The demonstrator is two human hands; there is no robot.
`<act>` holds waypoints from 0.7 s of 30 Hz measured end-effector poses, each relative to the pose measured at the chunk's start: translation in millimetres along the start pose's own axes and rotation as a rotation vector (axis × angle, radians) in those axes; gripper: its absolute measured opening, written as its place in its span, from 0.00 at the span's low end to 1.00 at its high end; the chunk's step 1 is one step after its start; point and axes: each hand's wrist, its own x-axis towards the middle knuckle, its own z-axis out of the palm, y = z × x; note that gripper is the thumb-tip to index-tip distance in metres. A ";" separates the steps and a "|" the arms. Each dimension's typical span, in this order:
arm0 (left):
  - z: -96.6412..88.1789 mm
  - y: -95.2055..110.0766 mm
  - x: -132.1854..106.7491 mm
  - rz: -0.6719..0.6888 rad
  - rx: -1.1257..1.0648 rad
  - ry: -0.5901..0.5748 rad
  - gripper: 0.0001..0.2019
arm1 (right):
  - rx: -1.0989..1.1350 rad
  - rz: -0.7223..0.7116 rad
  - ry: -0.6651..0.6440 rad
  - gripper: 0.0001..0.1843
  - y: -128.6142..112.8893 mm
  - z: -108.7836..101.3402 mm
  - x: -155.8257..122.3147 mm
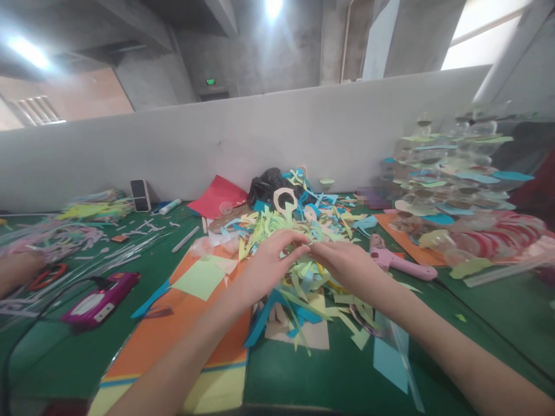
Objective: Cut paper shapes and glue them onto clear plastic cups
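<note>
My left hand (pixel 277 254) and my right hand (pixel 340 263) meet at the fingertips above a heap of cut paper scraps (pixel 303 283). The thumb and fingers of my left hand curve round into a pinch. On my right hand the fingers are pressed together and point at the left fingertips. Whatever sits between the fingertips is too small or hidden to make out. Green, yellow, blue and cream strips spread under and behind both hands. Below the left wrist lie an orange sheet (pixel 151 346) and a pale green paper square (pixel 199 278).
A pink glue gun (pixel 401 263) with a black cable lies right of my right hand. Stacked plastic bottles with paper pieces (pixel 451 173) stand at the right. At left are a magenta device (pixel 102 303), a phone (pixel 140 195) and another person's hand (pixel 21 271).
</note>
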 end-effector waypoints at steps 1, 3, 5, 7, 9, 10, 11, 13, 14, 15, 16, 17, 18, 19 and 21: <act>-0.3 -2.6 0.5 0.048 0.047 -0.027 0.08 | 0.005 0.019 0.011 0.13 -0.6 -1.5 0.1; -0.1 -7.2 1.0 0.104 0.116 -0.066 0.08 | 0.082 0.106 0.035 0.12 -2.9 -5.4 1.0; 0.4 -9.5 1.3 0.126 0.157 -0.086 0.09 | 0.196 0.195 0.056 0.10 -5.7 -9.4 1.9; -0.2 -8.8 1.8 0.117 0.178 -0.087 0.08 | 0.293 0.231 0.086 0.11 -7.9 -12.5 2.7; -2.6 -6.4 2.7 0.062 0.175 -0.045 0.07 | 0.332 0.249 0.134 0.14 -8.9 -15.0 3.5; -4.3 -5.1 3.3 0.018 0.167 -0.009 0.06 | 0.316 0.283 0.148 0.16 -8.7 -16.1 3.8; -6.3 -4.1 3.9 -0.032 0.154 0.032 0.06 | 0.273 0.333 0.141 0.17 -8.1 -16.7 4.1; -9.9 -3.1 5.1 -0.131 0.108 0.111 0.05 | 0.073 0.434 0.030 0.17 -5.3 -15.6 3.8; -11.2 -3.3 5.6 -0.169 0.074 0.143 0.05 | -0.053 0.462 -0.053 0.17 -3.5 -13.6 3.0; -12.0 -3.8 6.2 -0.200 0.032 0.168 0.05 | -0.166 0.468 -0.137 0.16 -1.6 -10.5 1.8; -12.3 -4.7 6.7 -0.222 -0.013 0.189 0.05 | -0.253 0.462 -0.207 0.14 0.1 -6.6 0.2; -12.1 -5.6 7.2 -0.235 -0.057 0.200 0.05 | -0.307 0.454 -0.258 0.13 1.5 -2.4 -1.5; -11.5 -6.3 7.8 -0.243 -0.097 0.206 0.05 | -0.331 0.449 -0.292 0.12 2.4 1.6 -3.2; -10.7 -6.9 8.3 -0.247 -0.130 0.208 0.05 | -0.338 0.450 -0.312 0.12 2.7 4.9 -4.7; -9.2 -7.2 9.1 -0.254 -0.168 0.207 0.05 | -0.358 0.454 -0.345 0.12 2.0 8.2 -6.2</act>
